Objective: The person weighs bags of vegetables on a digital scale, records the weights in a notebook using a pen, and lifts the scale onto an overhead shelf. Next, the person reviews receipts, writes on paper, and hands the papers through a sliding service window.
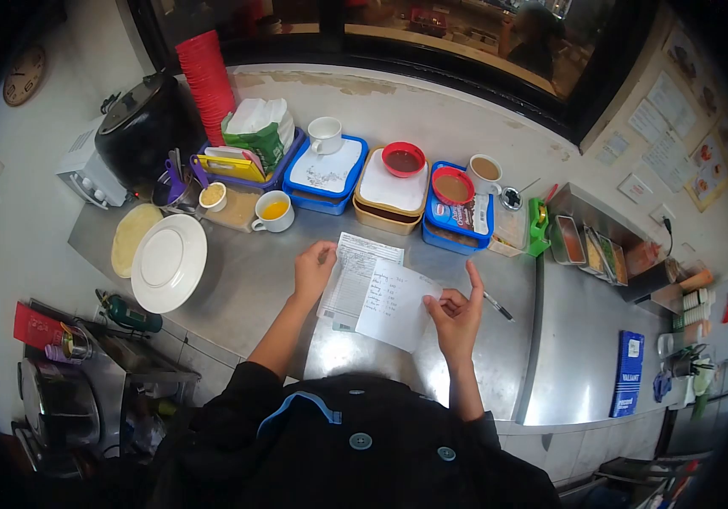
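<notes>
A white handwritten note (391, 310) with a short list overlaps a printed form (351, 276) covered in small text. My right hand (456, 322) holds the note's right edge, thumb on top and index finger stretched upward. At the form's upper left edge is my left hand (315, 270), its fingers curled together; whether they pinch the paper I cannot tell. Both papers are above the steel counter (237, 280), and a greenish sheet peeks out beneath them. To the right of my right hand lies a pen (498, 307).
Along the wall stand blue-lidded tubs (323, 202), red bowls (403, 159), white cups (325, 136) and a cup of yellow liquid (273, 212). Stacked white plates (169, 263) sit on the left. A blue packet (627, 373) lies on the right counter, near steel food trays (569, 242).
</notes>
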